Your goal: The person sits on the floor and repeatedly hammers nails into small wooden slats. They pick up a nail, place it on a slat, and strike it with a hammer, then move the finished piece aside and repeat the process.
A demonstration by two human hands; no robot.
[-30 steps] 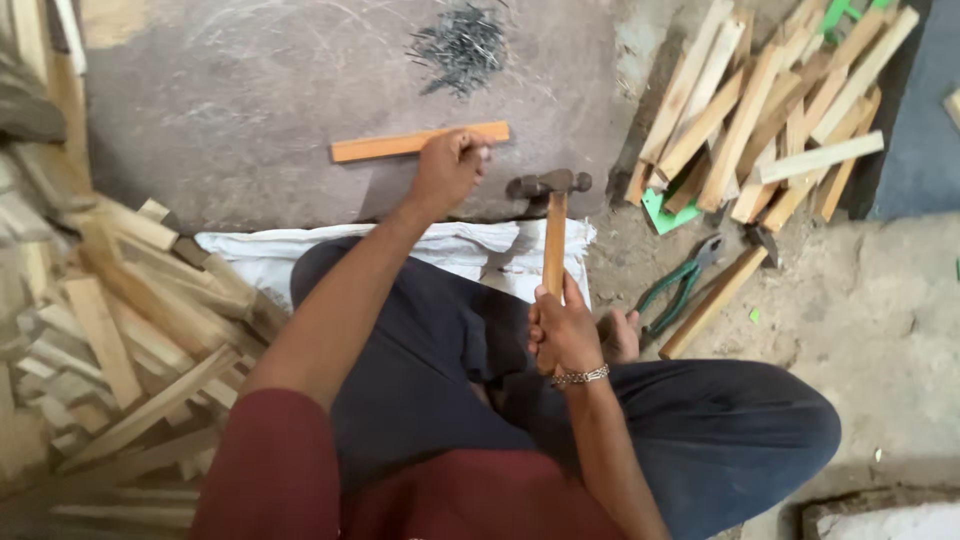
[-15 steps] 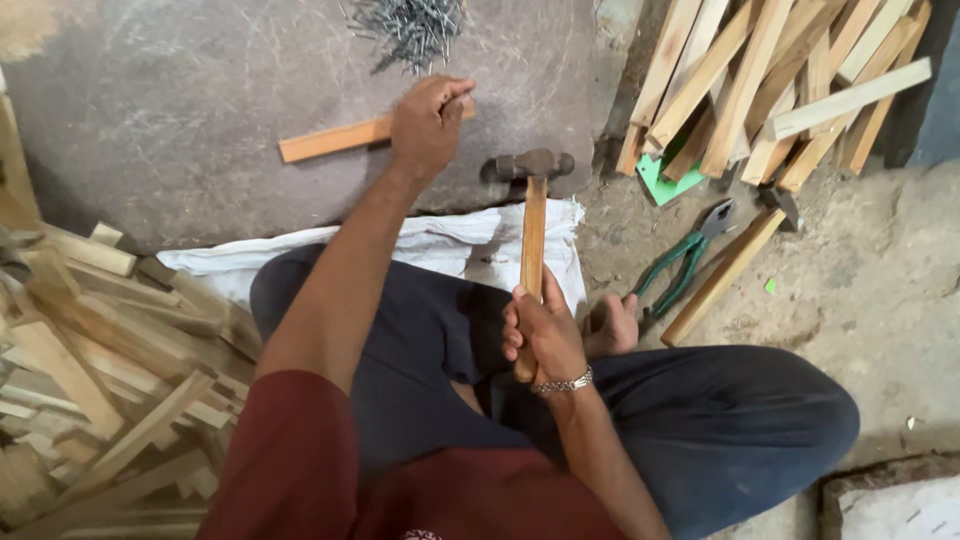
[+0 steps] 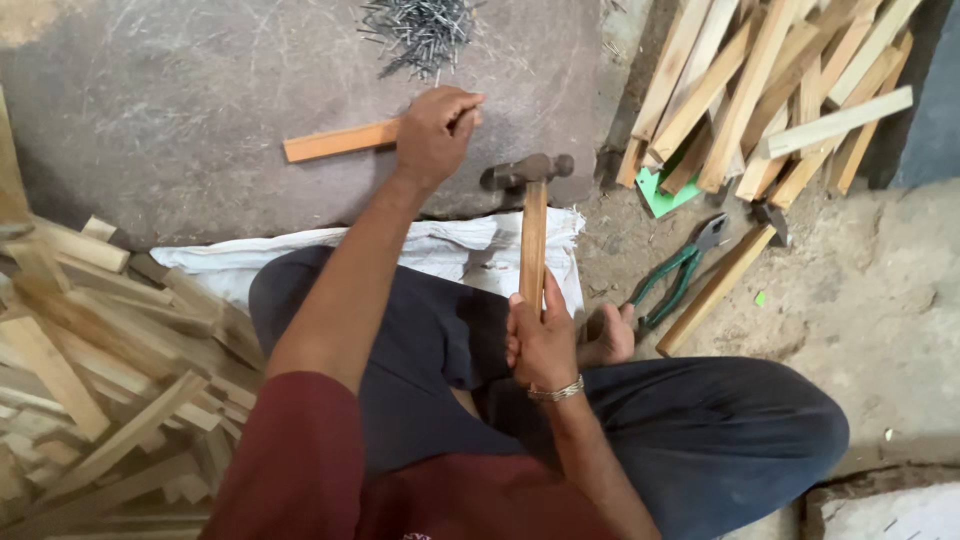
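Note:
My left hand (image 3: pixel 432 135) rests on the right end of a short orange wooden strip (image 3: pixel 335 142) that lies on a flat grey stone slab (image 3: pixel 180 110); its fingers are pinched together, and whether they hold a nail is too small to tell. My right hand (image 3: pixel 540 345) grips the wooden handle of a hammer (image 3: pixel 530 215), held upright over my lap. The hammer's dark metal head hangs just right of my left hand, a little above the slab's near edge. A heap of grey nails (image 3: pixel 420 30) lies at the slab's far side.
A stack of wooden strips (image 3: pixel 780 90) lies at the upper right, with green-handled pliers (image 3: pixel 680 275) and a loose strip beside my foot. More wood scraps (image 3: pixel 90 360) pile at the left. A white sack (image 3: pixel 440 250) lies under my crossed legs.
The view has drifted, so everything sits slightly differently in frame. My left hand stays on the strip's right end. The hammer stays upright with its head close beside that hand.

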